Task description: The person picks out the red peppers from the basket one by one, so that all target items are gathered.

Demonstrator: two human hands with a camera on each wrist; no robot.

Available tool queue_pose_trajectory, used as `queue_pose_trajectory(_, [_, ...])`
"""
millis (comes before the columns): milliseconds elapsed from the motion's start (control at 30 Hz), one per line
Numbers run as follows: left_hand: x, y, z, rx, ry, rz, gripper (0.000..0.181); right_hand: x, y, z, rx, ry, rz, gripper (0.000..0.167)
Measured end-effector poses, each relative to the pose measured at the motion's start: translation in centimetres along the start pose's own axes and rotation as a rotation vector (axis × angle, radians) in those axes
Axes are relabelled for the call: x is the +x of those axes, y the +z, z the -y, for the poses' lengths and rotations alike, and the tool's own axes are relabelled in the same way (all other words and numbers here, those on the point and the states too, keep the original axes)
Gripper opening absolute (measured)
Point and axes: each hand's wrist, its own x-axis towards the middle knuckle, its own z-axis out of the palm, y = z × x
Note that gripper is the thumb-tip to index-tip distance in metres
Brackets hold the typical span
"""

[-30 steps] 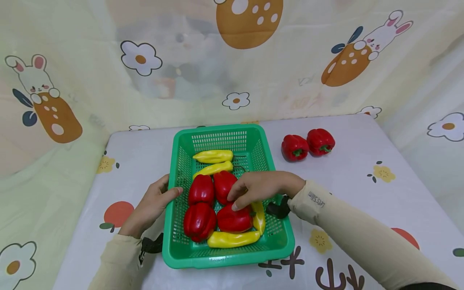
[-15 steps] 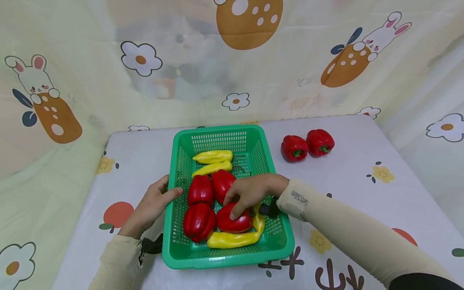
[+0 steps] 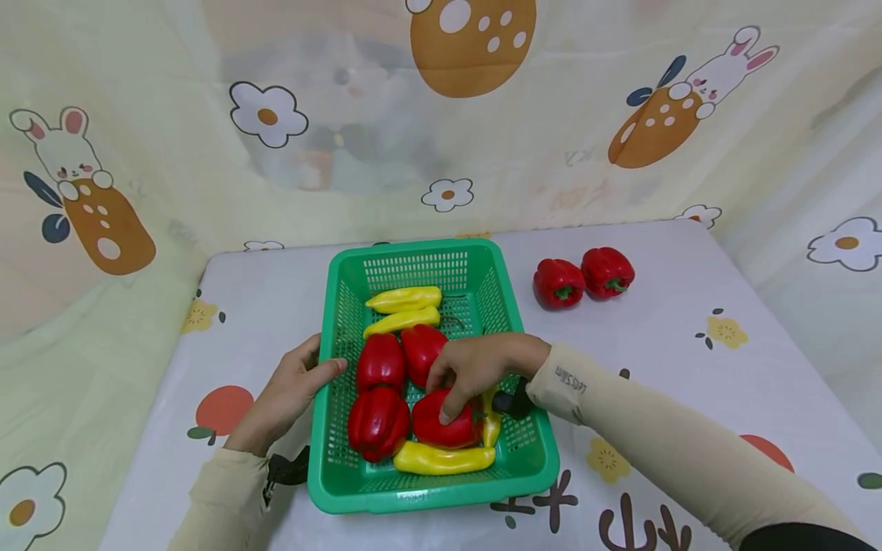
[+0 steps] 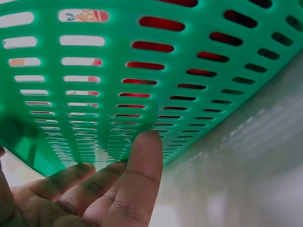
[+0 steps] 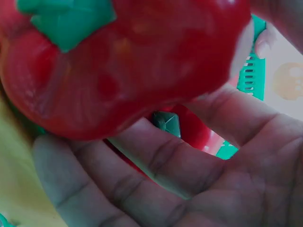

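Note:
A green plastic basket (image 3: 427, 501) stands on the table with red bell peppers and long yellow peppers inside. My left hand (image 3: 285, 394) holds its left side, thumb over the rim; in the left wrist view the fingers (image 4: 144, 175) lie against the slotted outer wall. Inside the basket, my right hand (image 3: 475, 367) grips the front right bell pepper (image 3: 451, 430), thumb on its near side. The right wrist view shows this pepper (image 5: 137, 71) close up with its green stem, fingers curled beneath it. Left of it sits another bell pepper (image 3: 377, 425); a yellow pepper (image 3: 444, 459) lies in front.
Two more red bell peppers, one (image 3: 559, 283) beside the other (image 3: 607, 273), sit on the table behind and right of the basket. Two yellow peppers, the rear one (image 3: 404, 299) uppermost, lie at the basket's far end. A patterned curtain (image 3: 372, 153) hangs behind the table.
My right hand has moved left and down onto the front right bell pepper, and its fingers have closed around it. The pepper has shifted slightly. The left hand stays on the basket.

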Motion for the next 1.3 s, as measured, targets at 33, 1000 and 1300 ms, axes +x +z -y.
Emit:
queue_pose_trajectory(33, [0.0, 0.0, 0.0, 0.002, 0.000, -0.001, 0.056, -0.1, 0.0, 0.1, 0.003, -0.003, -0.004, 0.038])
queue_pose_trajectory(1000, [0.2, 0.2, -0.1, -0.010, -0.031, -0.025, 0.058, -9.5, -1.0, -3.3, 0.216, -0.196, -0.457, 0.058])
queue_pose_trajectory(1300, [0.3, 0.2, -0.1, -0.025, -0.022, -0.032, 0.057, -11.5, -0.3, -5.0, 0.302, -0.228, -0.583, 0.062])
